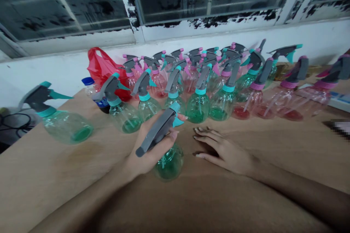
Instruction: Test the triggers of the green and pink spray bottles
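Observation:
My left hand [151, 149] is closed around the neck of a green spray bottle [170, 164], just under its grey head with a teal trigger. The bottle is on the table [240, 204] in front of me, and its neck is hidden by my fingers. To its right, my right hand [221, 149] rests on the tabletop, fingers stretched out and holding nothing. Behind both hands stands a row of spray bottles; a green one [198, 107] is closest to my right fingertips. Another green spray bottle [67, 125] stands apart at the left.
Several pink spray bottles [244, 103] stand at the right and further back among green ones. A red plastic bag [105, 67] and a blue-capped drink bottle [94, 89] are at the back left. Black cables [18, 122] lie beyond the left edge. A window wall [68, 49] closes off the back.

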`<control>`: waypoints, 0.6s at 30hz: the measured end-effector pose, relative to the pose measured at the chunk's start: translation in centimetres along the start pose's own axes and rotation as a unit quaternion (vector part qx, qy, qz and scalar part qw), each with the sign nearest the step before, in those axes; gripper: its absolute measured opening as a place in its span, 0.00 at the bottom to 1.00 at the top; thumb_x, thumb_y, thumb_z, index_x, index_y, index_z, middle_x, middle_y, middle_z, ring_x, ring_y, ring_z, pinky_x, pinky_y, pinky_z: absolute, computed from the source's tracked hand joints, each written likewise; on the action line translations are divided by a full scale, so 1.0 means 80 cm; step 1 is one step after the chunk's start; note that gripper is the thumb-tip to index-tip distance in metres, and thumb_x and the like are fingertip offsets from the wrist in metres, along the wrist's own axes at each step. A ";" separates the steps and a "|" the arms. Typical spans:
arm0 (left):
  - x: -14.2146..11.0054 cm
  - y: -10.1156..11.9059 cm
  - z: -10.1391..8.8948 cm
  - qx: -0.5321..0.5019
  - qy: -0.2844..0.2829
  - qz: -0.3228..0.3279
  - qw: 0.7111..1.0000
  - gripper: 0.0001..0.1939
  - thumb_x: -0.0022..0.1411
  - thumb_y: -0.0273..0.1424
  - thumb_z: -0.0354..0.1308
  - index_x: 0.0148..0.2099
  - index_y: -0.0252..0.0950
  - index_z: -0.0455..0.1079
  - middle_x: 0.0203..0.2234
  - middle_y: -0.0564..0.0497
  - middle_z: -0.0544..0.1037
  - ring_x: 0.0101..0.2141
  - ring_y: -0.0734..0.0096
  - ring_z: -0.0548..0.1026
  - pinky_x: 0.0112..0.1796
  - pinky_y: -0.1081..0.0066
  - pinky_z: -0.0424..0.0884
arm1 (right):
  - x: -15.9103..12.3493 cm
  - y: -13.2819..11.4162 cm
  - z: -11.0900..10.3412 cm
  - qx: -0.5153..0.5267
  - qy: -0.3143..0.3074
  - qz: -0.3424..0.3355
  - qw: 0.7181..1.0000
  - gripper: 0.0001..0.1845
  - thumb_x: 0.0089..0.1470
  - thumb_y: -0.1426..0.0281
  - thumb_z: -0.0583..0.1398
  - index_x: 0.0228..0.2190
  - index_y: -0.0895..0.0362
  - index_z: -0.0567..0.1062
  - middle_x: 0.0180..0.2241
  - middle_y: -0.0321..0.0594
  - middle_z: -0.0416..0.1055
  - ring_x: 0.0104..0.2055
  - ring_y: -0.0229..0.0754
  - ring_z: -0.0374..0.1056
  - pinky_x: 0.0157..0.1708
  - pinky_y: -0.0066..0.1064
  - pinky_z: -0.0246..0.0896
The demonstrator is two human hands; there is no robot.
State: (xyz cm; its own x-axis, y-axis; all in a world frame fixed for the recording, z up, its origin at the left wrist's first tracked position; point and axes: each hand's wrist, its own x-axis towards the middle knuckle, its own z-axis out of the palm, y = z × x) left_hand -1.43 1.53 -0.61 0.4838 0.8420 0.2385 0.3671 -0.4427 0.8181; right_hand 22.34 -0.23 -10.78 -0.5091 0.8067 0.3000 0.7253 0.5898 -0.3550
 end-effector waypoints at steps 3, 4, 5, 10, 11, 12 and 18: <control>0.000 0.000 -0.001 0.010 0.013 -0.001 1.000 0.12 0.60 0.36 0.51 0.47 0.46 0.65 0.26 0.54 0.69 0.24 0.68 0.67 0.37 0.63 0.69 | 0.000 0.000 0.000 0.006 0.004 -0.001 1.000 0.27 0.56 0.54 0.53 0.53 0.53 0.66 0.57 0.43 0.62 0.60 0.47 0.55 0.60 0.47 0.48; 0.000 -0.001 -0.001 0.010 0.014 -0.001 1.000 0.10 0.60 0.36 0.51 0.44 0.45 0.66 0.27 0.53 0.69 0.26 0.67 0.69 0.38 0.62 0.70 | 0.000 0.000 0.000 0.007 0.007 -0.002 1.000 0.27 0.56 0.54 0.53 0.53 0.53 0.66 0.57 0.43 0.62 0.60 0.47 0.55 0.59 0.48 0.49; 0.000 -0.001 -0.001 0.005 0.014 -0.001 1.000 0.08 0.60 0.36 0.51 0.42 0.44 0.66 0.28 0.52 0.70 0.27 0.66 0.70 0.38 0.62 0.70 | 0.000 0.000 0.000 0.008 0.010 -0.003 1.000 0.26 0.56 0.54 0.53 0.53 0.53 0.66 0.57 0.43 0.62 0.60 0.47 0.55 0.59 0.48 0.49; 0.001 0.002 -0.003 -0.009 0.002 0.001 1.000 0.06 0.60 0.37 0.51 0.37 0.43 0.65 0.31 0.51 0.72 0.33 0.63 0.74 0.35 0.64 0.72 | 0.000 -0.002 -0.001 0.006 0.019 -0.004 1.000 0.26 0.56 0.54 0.53 0.52 0.53 0.66 0.56 0.43 0.63 0.59 0.48 0.56 0.58 0.48 0.51; 0.001 0.004 -0.003 -0.004 0.004 -0.001 1.000 0.06 0.60 0.37 0.52 0.38 0.43 0.65 0.31 0.51 0.72 0.32 0.63 0.74 0.36 0.64 0.72 | 0.000 -0.002 -0.001 0.005 0.018 -0.003 1.000 0.26 0.56 0.54 0.53 0.52 0.53 0.66 0.56 0.43 0.63 0.59 0.48 0.56 0.58 0.48 0.51; 0.001 0.007 -0.003 -0.001 0.009 -0.003 1.000 0.07 0.59 0.37 0.52 0.40 0.43 0.66 0.31 0.51 0.72 0.32 0.63 0.74 0.36 0.63 0.72 | 0.000 -0.003 -0.001 0.003 0.016 -0.003 1.000 0.26 0.57 0.54 0.53 0.53 0.54 0.66 0.56 0.43 0.63 0.60 0.47 0.56 0.58 0.47 0.51; 0.000 0.011 0.003 -0.013 0.025 -0.010 1.000 0.15 0.59 0.37 0.52 0.50 0.46 0.67 0.25 0.54 0.69 0.25 0.67 0.69 0.36 0.61 0.71 | 0.000 -0.002 -0.001 -0.006 0.008 0.000 1.000 0.26 0.57 0.54 0.53 0.53 0.55 0.66 0.57 0.44 0.63 0.60 0.47 0.55 0.59 0.48 0.50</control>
State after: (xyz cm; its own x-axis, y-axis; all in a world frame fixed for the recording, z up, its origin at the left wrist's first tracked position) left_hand -0.92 1.09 -0.02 0.4366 0.8652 0.2467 0.3546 -0.4175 0.8366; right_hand 22.25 -0.33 -10.68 -0.5023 0.8056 0.3142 0.7301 0.5898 -0.3451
